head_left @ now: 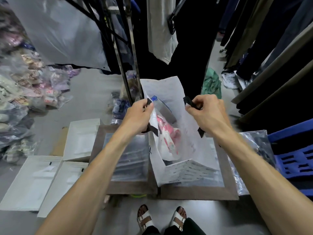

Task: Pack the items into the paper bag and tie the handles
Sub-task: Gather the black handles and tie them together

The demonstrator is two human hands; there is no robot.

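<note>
A white paper bag (pixel 191 168) stands open on a low table with a brown frame and a glossy top (pixel 128 185). Inside the bag lies a pink and white item in clear plastic (pixel 167 133). My left hand (pixel 138 116) grips the black ribbon handle (pixel 153 130) on the bag's left side. My right hand (pixel 206 111) pinches the black ribbon handle (pixel 190 101) on the right side. Both handles are held apart above the bag's mouth.
Flat white paper bags (pixel 33 180) lie on the floor at the left. Packaged goods (pixel 20 85) pile up at far left. Clothes hang on racks (pixel 186 31) ahead and at right. A blue crate (pixel 294 160) sits right of the table. My sandalled feet (pixel 160 217) stand below.
</note>
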